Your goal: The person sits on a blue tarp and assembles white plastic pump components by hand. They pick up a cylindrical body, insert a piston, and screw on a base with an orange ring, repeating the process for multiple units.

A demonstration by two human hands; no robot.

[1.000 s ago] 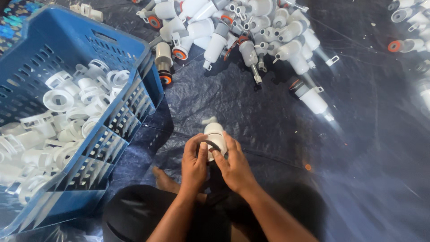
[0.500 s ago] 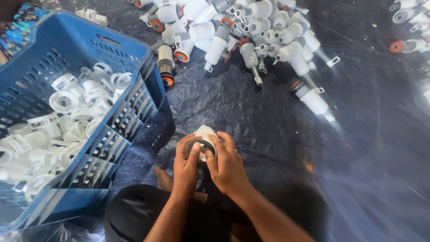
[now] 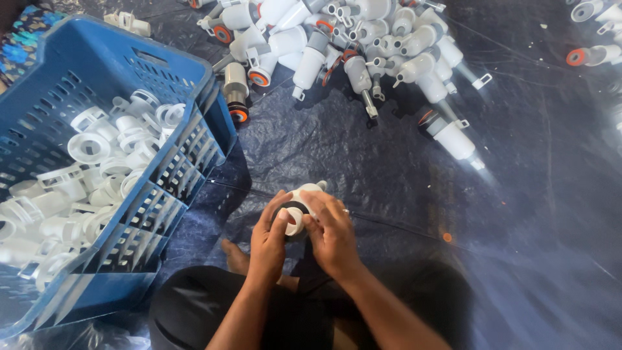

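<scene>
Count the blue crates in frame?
1. The blue crate sits at the left, holding white plastic parts. The left hand and right hand hold a white fitting to its right. Others may lie out of frame.

A blue crate (image 3: 188,123) holds white plastic rings (image 3: 87,148), white fittings with orange rims (image 3: 337,39) lie on dark glossy sheeting (image 3: 531,194).

Left hand (image 3: 271,238) and right hand (image 3: 332,232) pressed together, fingers curled, forearms angled inward
</scene>
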